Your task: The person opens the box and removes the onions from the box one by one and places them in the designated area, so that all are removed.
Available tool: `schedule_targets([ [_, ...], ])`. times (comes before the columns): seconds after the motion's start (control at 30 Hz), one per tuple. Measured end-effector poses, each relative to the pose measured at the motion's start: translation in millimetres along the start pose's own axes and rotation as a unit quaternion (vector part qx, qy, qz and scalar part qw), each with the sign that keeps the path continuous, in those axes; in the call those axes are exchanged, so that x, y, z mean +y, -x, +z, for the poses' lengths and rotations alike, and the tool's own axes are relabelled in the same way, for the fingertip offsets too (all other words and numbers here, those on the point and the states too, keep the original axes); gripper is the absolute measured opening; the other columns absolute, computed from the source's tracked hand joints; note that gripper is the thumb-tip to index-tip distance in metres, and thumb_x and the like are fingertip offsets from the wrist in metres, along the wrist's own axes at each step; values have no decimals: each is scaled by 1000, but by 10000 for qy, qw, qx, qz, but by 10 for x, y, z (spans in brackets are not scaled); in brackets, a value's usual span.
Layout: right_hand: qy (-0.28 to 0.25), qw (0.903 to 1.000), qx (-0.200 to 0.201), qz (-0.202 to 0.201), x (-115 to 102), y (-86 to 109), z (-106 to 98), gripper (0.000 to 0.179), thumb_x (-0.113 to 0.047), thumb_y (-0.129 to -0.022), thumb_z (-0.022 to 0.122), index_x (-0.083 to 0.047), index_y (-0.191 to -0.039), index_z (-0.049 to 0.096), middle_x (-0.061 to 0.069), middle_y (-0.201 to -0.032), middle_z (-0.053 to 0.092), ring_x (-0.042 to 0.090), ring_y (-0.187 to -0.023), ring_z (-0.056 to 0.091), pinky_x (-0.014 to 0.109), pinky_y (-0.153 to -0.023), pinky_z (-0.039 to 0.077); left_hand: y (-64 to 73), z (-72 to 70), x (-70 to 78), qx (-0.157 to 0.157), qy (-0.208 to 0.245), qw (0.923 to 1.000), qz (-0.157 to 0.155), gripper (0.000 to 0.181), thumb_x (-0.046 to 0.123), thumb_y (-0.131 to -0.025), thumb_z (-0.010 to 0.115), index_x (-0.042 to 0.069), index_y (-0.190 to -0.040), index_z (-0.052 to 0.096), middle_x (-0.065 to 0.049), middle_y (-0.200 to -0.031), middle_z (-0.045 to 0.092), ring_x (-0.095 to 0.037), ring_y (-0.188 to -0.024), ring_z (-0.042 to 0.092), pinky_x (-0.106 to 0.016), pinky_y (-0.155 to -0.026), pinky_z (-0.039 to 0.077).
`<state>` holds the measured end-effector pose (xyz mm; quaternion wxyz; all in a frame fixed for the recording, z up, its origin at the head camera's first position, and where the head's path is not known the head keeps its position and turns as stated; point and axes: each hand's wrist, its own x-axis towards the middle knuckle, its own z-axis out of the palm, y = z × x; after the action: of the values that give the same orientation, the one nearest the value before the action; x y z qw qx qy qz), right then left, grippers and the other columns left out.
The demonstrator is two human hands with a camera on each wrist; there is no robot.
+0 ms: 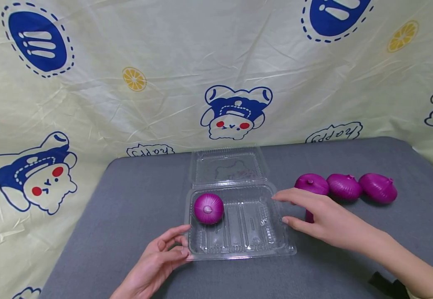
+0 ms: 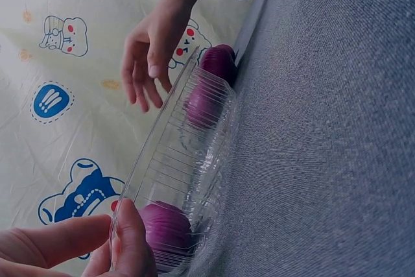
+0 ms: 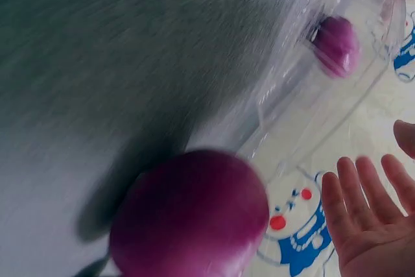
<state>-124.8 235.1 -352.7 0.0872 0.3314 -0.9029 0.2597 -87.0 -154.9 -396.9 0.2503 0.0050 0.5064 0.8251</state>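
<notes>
A clear plastic clamshell container (image 1: 238, 254) lies with its lid (image 1: 223, 166) folded back. One purple onion (image 1: 209, 209) sits inside, toward the left. My left hand (image 1: 160, 261) pinches the container's front left rim between thumb and fingers, as the left wrist view also shows. Above the container's right side hovers my right hand (image 1: 328, 220), fingers extended and holding nothing. Beneath it, another purple onion (image 1: 309, 216) is mostly hidden; a large onion (image 3: 194, 218) shows close up in the right wrist view.
Three more purple onions, the left one (image 1: 311, 182), the middle one (image 1: 345, 187) and the right one (image 1: 378, 189), stand in a row at the table's right. A cream patterned cloth (image 1: 164, 112) hangs behind the grey table (image 1: 141, 191).
</notes>
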Motion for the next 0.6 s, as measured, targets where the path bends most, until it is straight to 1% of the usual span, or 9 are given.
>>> schedule_targets([
  [0.03, -76, 10000, -20, -11, -19, -26, 32, 58, -19, -80, 82, -26, -133, 59, -11, -131, 57, 12, -120, 55, 38, -89, 55, 0, 1, 1, 11, -1, 10000, -6, 58, -13, -89, 57, -6, -143, 39, -8, -102, 52, -19, -88, 61, -36, -93, 53],
  [0.13, -363, 9992, 1, -159, -63, -106, 130, 58, -17, -83, 80, -27, -135, 57, -10, -137, 54, 12, -125, 52, 36, -91, 54, 0, 6, 2, 52, -1, 10000, -35, 58, -14, -89, 56, -6, -143, 38, -8, -102, 52, -19, -88, 61, -36, -93, 53],
  [0.23, -588, 9969, 202, -483, -91, -188, 221, 56, -13, -83, 79, -24, -134, 58, -6, -136, 55, 14, -123, 53, 34, -91, 54, -3, 8, 2, 92, 18, 9999, -66, 57, -15, -89, 55, -6, -143, 39, -8, -102, 52, -18, -88, 61, -35, -92, 53],
  [0.33, -692, 9946, 327, -701, -118, -264, 299, 53, -12, -84, 77, -22, -133, 60, -5, -134, 56, 15, -121, 55, 34, -91, 54, -5, 6, 0, 100, 24, 9999, -67, 55, -15, -90, 54, -5, -142, 40, -8, -102, 52, -18, -88, 61, -35, -92, 53],
  [0.47, -778, 9933, 263, -818, -169, -360, 394, 51, -13, -85, 77, -21, -132, 60, -6, -133, 57, 13, -120, 56, 36, -91, 55, -2, -1, -7, 53, -17, 10000, -20, 55, -15, -90, 54, -5, -142, 40, -8, -102, 52, -18, -88, 61, -35, -93, 53],
  [0.6, -896, 9926, 53, -814, -222, -460, 492, 47, -18, -88, 75, -21, -132, 60, -6, -134, 57, 13, -122, 54, 37, -92, 54, -1, -1, -9, 25, -38, 10000, 10, 57, -14, -89, 56, -6, -142, 39, -8, -102, 52, -19, -89, 61, -36, -93, 53],
])
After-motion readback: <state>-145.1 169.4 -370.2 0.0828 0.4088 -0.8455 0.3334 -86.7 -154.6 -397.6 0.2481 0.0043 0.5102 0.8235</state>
